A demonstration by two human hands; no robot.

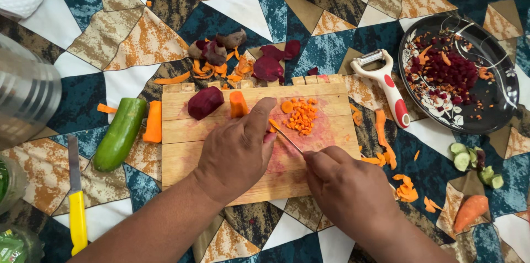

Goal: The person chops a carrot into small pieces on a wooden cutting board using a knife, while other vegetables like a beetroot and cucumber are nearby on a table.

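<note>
The carrot piece lies on the wooden cutting board, pinned under the fingertips of the left hand, just beside a small heap of diced carrot. The right hand is clenched around a knife handle, and the thin blade slants up toward the piece being held.

To cut well here, the person would likely do best to keep the left fingertips curled back from the edge, feed the piece in short steps, and let the blade come straight down so the dice stay even.

A beetroot half and a carrot stub stand at the board's far edge. Left of the board lie a cucumber and a yellow-handled knife; right of it, a white and red peeler and a dark plate of diced beetroot.

No package, label or sign shows clearly; a green wrapper peeks in at the lower left corner, too cropped to tell more.
</note>
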